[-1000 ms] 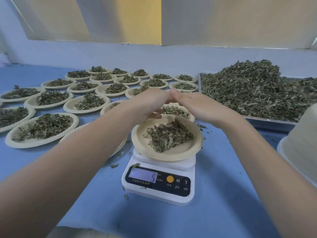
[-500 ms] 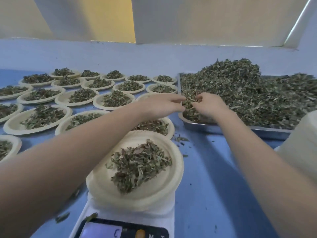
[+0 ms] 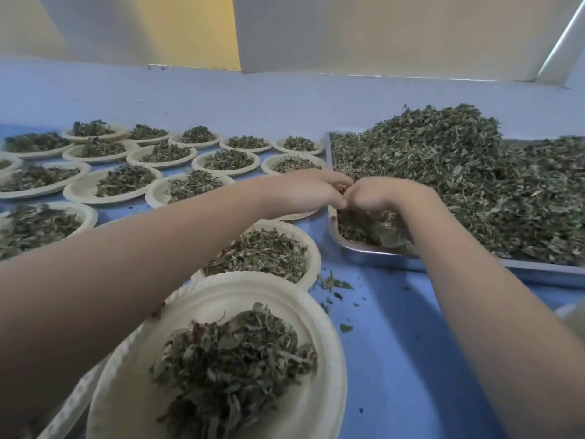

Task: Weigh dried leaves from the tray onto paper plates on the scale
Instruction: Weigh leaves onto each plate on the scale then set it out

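A blue table [image 3: 395, 359] fills the frame. Leaf-filled paper plates [image 3: 120, 185] cover its left half; a metal tray [image 3: 364, 248] heaped with dried leaves [image 3: 459, 185] sits upper right. Loose leaf bits [image 3: 335, 285] lie centre.

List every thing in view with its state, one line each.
Left hand: fingers curled, gathering leaves at the tray's near-left corner.
Right hand: fingers curled on leaves, touching the left hand.
Tray: heaped with dried leaves.
Nearest paper plate: holds a leaf pile.
Plates behind it: filled, set in rows.
Blue table: scattered with stray leaf bits.
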A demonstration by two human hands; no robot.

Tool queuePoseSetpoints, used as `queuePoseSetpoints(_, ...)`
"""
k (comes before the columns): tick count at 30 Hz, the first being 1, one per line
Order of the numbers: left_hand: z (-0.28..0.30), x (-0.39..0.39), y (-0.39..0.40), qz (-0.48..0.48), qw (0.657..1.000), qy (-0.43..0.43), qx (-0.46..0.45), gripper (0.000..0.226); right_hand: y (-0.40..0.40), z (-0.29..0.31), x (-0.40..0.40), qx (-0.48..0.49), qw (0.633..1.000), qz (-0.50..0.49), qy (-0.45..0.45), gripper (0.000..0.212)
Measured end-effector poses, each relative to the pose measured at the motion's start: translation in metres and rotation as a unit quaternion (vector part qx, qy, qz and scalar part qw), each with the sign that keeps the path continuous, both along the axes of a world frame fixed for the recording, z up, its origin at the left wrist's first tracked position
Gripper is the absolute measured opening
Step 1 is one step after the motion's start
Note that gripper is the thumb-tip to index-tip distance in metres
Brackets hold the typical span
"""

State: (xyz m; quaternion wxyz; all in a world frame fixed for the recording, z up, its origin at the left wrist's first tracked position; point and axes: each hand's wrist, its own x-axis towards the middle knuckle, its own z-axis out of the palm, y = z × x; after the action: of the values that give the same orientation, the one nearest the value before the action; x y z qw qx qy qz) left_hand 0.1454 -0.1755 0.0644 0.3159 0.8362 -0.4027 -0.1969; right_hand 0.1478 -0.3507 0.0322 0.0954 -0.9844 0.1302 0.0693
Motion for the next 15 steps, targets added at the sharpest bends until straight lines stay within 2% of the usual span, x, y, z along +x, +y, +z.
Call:
queuePoseSetpoints(3, -0.002, -0.003, 0.004, 0.021, 0.999, 0.019, -0.022, 0.050, 0.011, -0.005, -0.009, -0.063, 0.997, 0.004, -0.040, 0.035)
queuePoseSetpoints(8, -0.009, -0.010, 0.013, 0.034, 0.998, 0.031, -0.035, 0.048, 0.016, -0.009, -0.039, -0.010, 0.999, 0.004, -0.030, 0.029)
queuePoseSetpoints(12, -0.007, -0.021, 0.020, 0.055, 0.996, 0.042, -0.059, 0.047, 0.033, -0.011, -0.063, -0.009, 1.000, 0.020, -0.023, 0.050)
queuePoseSetpoints(15, -0.005, -0.032, 0.028, 0.071, 0.993, 0.054, -0.078, 0.046, 0.049, -0.025, -0.081, -0.015, 0.997, 0.023, -0.073, 0.065)
